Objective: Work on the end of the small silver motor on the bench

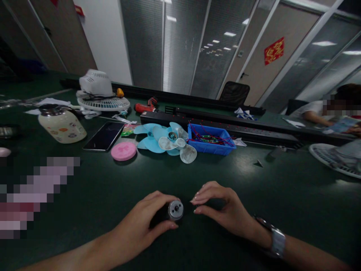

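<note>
Dark green matte table (276,195). Small round metal motor (175,210): silver face w/ black centre, near front edge. Flat round pink plastic lid (123,151). Pale blue & translucent white plastic fan blades (165,141) mid-table. Bright blue rectangular plastic bin (211,138) w/ red & green wires. Cream plastic jar (62,126), coloured stickers, dark lid, left side. Black glossy phone (104,136). Red power screwdriver (145,106) by far edge. White plastic fan grille (103,102).

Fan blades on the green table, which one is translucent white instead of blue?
The translucent white plastic fan blade lying on top at the front of the pile, next to the blue plastic bin. The light blue plastic fan blades beneath and left of it are opaque.
</note>
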`<state>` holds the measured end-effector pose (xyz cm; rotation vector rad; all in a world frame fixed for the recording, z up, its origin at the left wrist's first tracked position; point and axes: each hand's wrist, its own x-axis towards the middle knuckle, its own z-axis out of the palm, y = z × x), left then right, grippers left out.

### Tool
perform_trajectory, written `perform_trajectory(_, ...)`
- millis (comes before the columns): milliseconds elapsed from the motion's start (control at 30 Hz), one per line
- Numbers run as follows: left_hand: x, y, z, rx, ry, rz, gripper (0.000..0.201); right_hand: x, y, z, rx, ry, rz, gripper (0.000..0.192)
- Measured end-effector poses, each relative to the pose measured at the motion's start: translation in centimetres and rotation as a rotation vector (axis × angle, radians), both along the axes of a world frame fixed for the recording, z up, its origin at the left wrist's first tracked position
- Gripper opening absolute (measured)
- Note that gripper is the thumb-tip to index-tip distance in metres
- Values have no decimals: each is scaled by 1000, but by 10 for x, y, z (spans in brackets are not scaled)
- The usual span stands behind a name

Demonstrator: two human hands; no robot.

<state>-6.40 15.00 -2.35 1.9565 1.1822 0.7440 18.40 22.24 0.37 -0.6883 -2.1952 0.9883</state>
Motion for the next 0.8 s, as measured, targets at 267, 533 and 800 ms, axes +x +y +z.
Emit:
perform_trajectory(267, 1, 0, -1, 39, -25, 5, 29, -40, -9, 22, 37, 122, 76, 19)
perform_trajectory(533, 0, -2, -1, 48, -26, 7, 29, -46, -9, 15, -2, 81, 83, 16)
perform_trajectory(800, 1, 0, -1, 36, -33, -3, 27, -43, -9, 12, -54, 96, 81, 18)
